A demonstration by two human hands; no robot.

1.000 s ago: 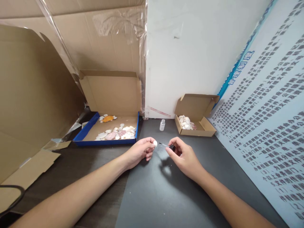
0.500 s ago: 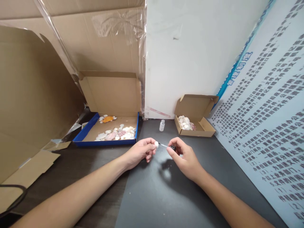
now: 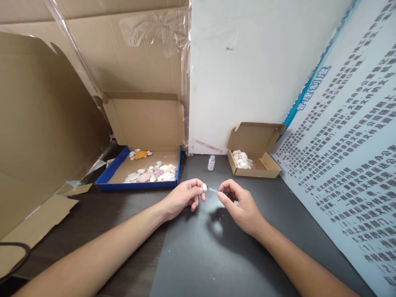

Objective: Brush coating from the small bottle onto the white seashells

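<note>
Between thumb and fingers my left hand [image 3: 187, 195] pinches a small white shell [image 3: 204, 188]. My right hand [image 3: 239, 204] grips the black cap of a thin applicator brush [image 3: 213, 189], whose tip points left and is at or very close to the shell; contact is hard to make out. Beyond the hands a small glass bottle [image 3: 211, 163] with a white label stands upright and uncapped on the dark table [image 3: 198, 255].
At the back left, a blue-sided cardboard box [image 3: 137, 186] holds many shells [image 3: 154, 173] and an orange shell [image 3: 141, 154]. A smaller open cardboard box [image 3: 258, 172] with white shells [image 3: 242, 159] stands at back right. A printed poster [image 3: 349, 165] covers the right wall.
The shell has turned slightly in my left fingers. The brush and its cap have shifted a little in my right hand; both hands stay in almost the same place.
</note>
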